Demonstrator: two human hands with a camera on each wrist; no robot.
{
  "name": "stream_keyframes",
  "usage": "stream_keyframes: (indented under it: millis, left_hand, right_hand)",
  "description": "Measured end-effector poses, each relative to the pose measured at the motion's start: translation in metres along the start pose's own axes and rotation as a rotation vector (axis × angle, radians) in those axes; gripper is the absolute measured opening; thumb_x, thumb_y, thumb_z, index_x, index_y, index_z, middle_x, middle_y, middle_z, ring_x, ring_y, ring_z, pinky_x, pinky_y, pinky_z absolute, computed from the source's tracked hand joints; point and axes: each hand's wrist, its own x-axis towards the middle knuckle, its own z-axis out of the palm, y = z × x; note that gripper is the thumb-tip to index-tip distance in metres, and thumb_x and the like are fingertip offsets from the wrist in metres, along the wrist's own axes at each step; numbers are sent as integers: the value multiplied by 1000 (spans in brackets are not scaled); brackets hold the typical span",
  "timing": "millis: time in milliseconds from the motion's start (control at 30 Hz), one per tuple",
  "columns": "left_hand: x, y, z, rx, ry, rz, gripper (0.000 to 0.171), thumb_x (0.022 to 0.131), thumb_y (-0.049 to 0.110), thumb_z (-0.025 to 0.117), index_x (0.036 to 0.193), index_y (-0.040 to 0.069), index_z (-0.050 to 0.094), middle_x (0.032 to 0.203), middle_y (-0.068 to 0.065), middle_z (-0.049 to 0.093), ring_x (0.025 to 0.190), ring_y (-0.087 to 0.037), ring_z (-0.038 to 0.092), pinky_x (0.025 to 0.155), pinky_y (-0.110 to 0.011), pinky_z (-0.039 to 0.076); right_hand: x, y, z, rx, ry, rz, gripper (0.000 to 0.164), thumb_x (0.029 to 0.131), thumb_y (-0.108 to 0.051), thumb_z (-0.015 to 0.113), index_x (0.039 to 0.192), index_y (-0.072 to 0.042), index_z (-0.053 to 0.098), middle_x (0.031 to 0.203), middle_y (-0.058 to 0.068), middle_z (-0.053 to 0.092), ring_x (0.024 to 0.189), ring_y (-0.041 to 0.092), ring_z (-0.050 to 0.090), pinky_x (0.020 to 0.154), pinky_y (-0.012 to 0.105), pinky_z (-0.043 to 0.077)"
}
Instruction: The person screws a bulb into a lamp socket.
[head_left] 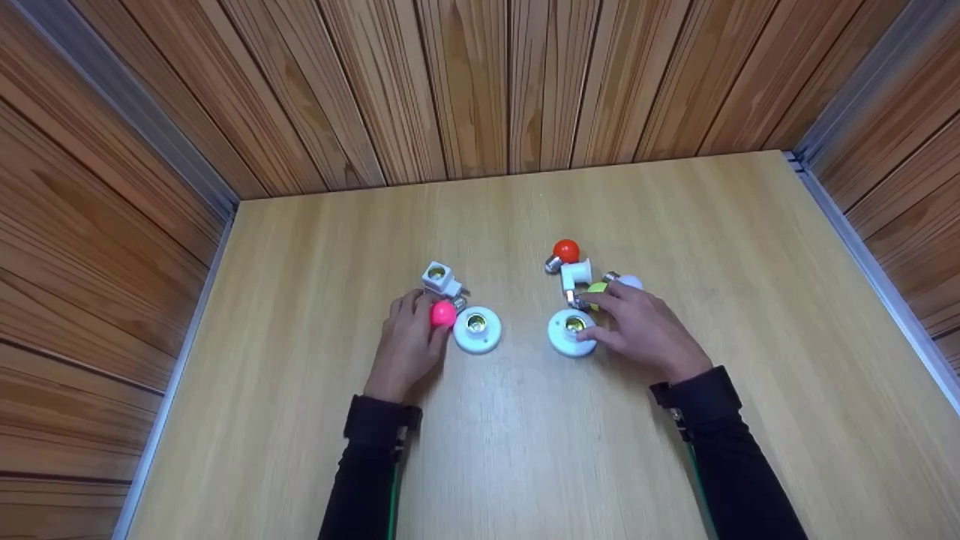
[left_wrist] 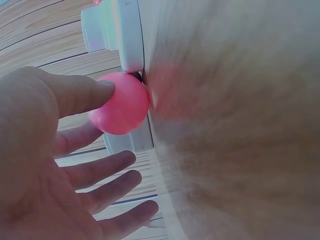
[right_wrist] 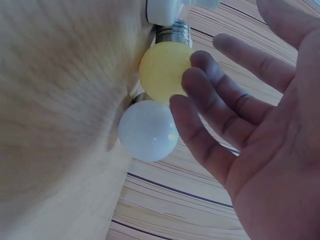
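My left hand (head_left: 409, 341) pinches a pink light bulb (left_wrist: 122, 105) between thumb and index finger, its other fingers spread loosely. The bulb rests on the table, its metal base toward a round white lamp holder (head_left: 478, 330). Just behind stands a white square socket adapter (head_left: 440, 278). Over on the right, my right hand (head_left: 637, 322) hovers with relaxed fingers beside a yellow bulb (right_wrist: 165, 67) and a white bulb (right_wrist: 148, 131). Its thumb tip is at a second round lamp holder (head_left: 564, 337); whether they touch, I cannot tell.
Behind the right lamp holder lie a white angled socket adapter (head_left: 576, 274) and a red bulb (head_left: 566, 250). The wooden table (head_left: 495, 450) is bounded by a plank wall (head_left: 465, 90) at the back and metal-framed panels at both sides.
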Motion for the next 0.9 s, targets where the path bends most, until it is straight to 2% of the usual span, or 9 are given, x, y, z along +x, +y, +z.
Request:
stream_keyframes:
  millis: [200, 333, 500, 633, 800, 900]
  left_hand:
    - [0, 0, -1, -6, -8, 3, 52, 103, 23, 69, 149, 4, 52, 157, -22, 52, 146, -39, 51, 119, -57, 50]
    - [0, 0, -1, -9, -29, 0, 53, 105, 24, 67, 152, 7, 49, 157, -21, 52, 147, -38, 51, 121, -56, 49]
    - [-1, -1, -1, -17, -39, 2, 54, 105, 23, 67, 155, 13, 49, 158, -20, 52, 148, -38, 51, 122, -57, 48]
    - [-1, 0, -2, -19, -45, 2, 54, 104, 21, 68, 154, 14, 51, 158, -20, 52, 148, -39, 51, 121, -57, 48]
    - [-1, 0, -2, -19, -42, 11, 50, 105, 21, 67, 152, 12, 53, 157, -21, 54, 147, -39, 52, 122, -57, 48]
    - [-1, 0, -2, -3, -18, 37, 47, 105, 21, 67, 149, 10, 55, 153, -23, 57, 142, -40, 56, 118, -57, 51]
  right_hand:
    - [1, -5, 2, 5, -56, 68, 65, 88, -47, 85, 144, -19, 67, 142, 18, 64, 118, 32, 63, 102, 52, 58]
    - [2, -8, 6, -12, -61, 72, 68, 87, -48, 86, 144, -18, 67, 143, 17, 64, 124, 34, 64, 107, 56, 56]
    - [3, -9, 12, -17, -60, 55, 71, 85, -48, 87, 144, -14, 67, 138, 17, 66, 118, 30, 64, 104, 53, 58]
    - [4, -11, 17, -13, -74, 58, 79, 80, -55, 89, 142, -12, 67, 137, 18, 66, 116, 30, 64, 102, 52, 58]
    - [4, -11, 20, -22, -76, 67, 89, 72, -59, 93, 143, -12, 67, 139, 21, 64, 119, 34, 65, 104, 56, 57]
    - [4, -11, 22, -38, -59, 53, 91, 69, -59, 95, 141, -11, 68, 138, 22, 65, 119, 36, 66, 102, 56, 58]
